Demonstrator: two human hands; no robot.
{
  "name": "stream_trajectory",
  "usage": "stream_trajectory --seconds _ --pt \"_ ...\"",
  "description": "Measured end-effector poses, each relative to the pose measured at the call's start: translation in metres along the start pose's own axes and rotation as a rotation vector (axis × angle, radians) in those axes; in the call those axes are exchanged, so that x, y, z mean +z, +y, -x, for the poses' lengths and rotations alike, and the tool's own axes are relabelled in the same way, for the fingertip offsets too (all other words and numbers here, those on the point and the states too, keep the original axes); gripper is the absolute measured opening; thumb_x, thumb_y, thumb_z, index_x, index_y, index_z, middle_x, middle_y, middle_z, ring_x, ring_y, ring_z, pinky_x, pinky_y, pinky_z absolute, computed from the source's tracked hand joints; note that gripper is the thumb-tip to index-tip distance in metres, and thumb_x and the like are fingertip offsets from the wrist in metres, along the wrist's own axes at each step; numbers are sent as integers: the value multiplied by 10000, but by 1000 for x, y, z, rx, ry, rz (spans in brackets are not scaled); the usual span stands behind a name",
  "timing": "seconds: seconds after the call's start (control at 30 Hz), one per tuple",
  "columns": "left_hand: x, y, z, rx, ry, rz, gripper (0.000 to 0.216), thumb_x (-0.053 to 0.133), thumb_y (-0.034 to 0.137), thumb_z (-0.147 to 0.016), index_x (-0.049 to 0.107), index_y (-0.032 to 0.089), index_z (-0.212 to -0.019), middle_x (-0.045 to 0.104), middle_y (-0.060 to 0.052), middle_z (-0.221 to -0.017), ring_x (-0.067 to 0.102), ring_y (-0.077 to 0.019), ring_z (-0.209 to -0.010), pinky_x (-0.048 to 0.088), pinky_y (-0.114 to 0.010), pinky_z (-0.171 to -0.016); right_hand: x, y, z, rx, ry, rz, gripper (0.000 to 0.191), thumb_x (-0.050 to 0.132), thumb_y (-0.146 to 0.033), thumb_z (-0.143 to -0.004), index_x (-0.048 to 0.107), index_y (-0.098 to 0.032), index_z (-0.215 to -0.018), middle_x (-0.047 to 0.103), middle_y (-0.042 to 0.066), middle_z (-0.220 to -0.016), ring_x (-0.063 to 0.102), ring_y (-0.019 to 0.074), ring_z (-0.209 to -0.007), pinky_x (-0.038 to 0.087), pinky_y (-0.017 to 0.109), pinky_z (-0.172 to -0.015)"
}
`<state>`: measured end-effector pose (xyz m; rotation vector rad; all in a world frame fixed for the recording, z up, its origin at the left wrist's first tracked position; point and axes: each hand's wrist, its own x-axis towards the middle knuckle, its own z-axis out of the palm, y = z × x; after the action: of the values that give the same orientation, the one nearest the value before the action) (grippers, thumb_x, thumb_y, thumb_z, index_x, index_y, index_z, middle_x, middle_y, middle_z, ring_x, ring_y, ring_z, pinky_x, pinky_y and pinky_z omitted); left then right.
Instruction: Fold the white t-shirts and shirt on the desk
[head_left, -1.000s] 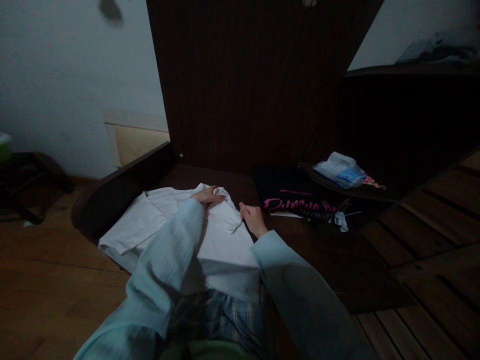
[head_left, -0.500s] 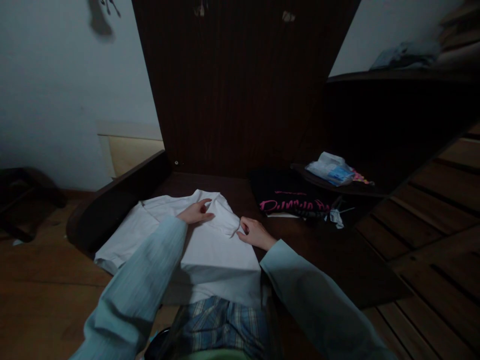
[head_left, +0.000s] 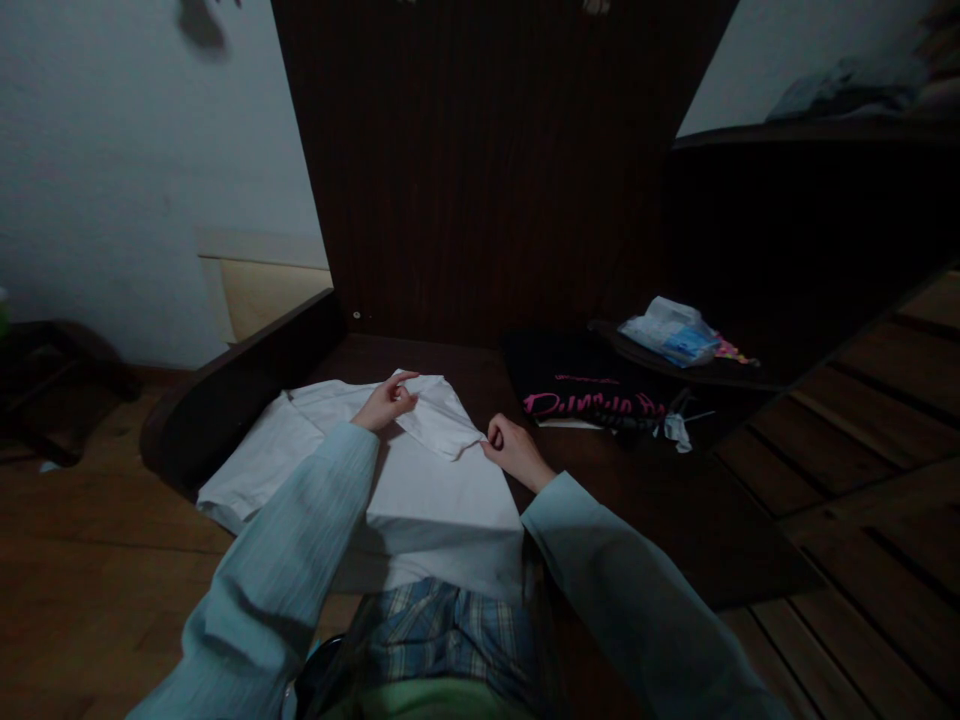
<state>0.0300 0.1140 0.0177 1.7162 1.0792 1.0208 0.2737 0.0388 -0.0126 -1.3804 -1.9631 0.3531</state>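
Observation:
A white T-shirt (head_left: pixel 442 490) lies spread over the dark wooden desk (head_left: pixel 600 520), its lower part hanging over the front edge towards my lap. My left hand (head_left: pixel 386 402) is at the shirt's upper edge, thumb and fingers closed on the cloth near the shoulder. At the sleeve's outer end, my right hand (head_left: pixel 516 452) pinches the hem between thumb and forefinger. The sleeve lies folded over the body of the shirt between both hands. Part of the shirt is hidden under my left forearm.
A folded black cloth item with pink lettering (head_left: pixel 592 402) lies at the back right. Above it, a clear plastic packet (head_left: pixel 671 332) rests on a low shelf. A raised dark side board (head_left: pixel 240 375) bounds the left. Wooden slats (head_left: pixel 877 430) stand at far right.
My left hand has gone from lying with fingers apart on the sleeve to closing at the shirt's upper edge. My right hand keeps hold of the sleeve hem. The view has shifted slightly.

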Motion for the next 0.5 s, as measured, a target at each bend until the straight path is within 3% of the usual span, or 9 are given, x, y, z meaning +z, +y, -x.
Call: stream_trajectory --seconds 0.13,0.23,0.3,0.4,0.5 --pt "0 -5 0 -45 -37 -71 439 523 281 -612 582 133 -1020 252 98 -487 258 -58 -432 268 -197 -453 1 1 0 -18 7 9 98 517 -148 -664 451 -203 -711 444 -47 -625 432 103 -557 340 221 -539" --pt "0 -7 0 -74 -91 -306 300 506 232 -598 633 143 -855 326 77 -466 314 -72 -438 285 -205 -454 -1 -1 0 -88 57 31 160 534 -144 -675 504 -188 -826 505 -3 -717 479 134 -648 402 253 -603" --pt "1 -9 0 -57 -72 -477 279 516 230 -607 634 155 -847 416 57 -496 391 -91 -476 335 -215 -493 -3 -6 1 -206 92 76 221 550 -168 -712 526 -180 -931 554 47 -833 507 171 -776 428 296 -696" --pt "1 -11 -1 23 -23 -606 348 518 261 -651 603 167 -975 553 14 -652 506 -129 -612 420 -246 -619 -3 -15 3 -433 29 178 197 528 -204 -791 561 -190 -985 591 78 -952 501 202 -923 412 336 -794" --pt "1 -13 -2 151 -1 -625 389 511 235 -660 585 151 -1032 615 -62 -931 551 -177 -866 425 -299 -827 1 -23 4 -573 -73 255 162 504 -247 -836 598 -200 -959 619 70 -945 512 197 -934 399 339 -802"
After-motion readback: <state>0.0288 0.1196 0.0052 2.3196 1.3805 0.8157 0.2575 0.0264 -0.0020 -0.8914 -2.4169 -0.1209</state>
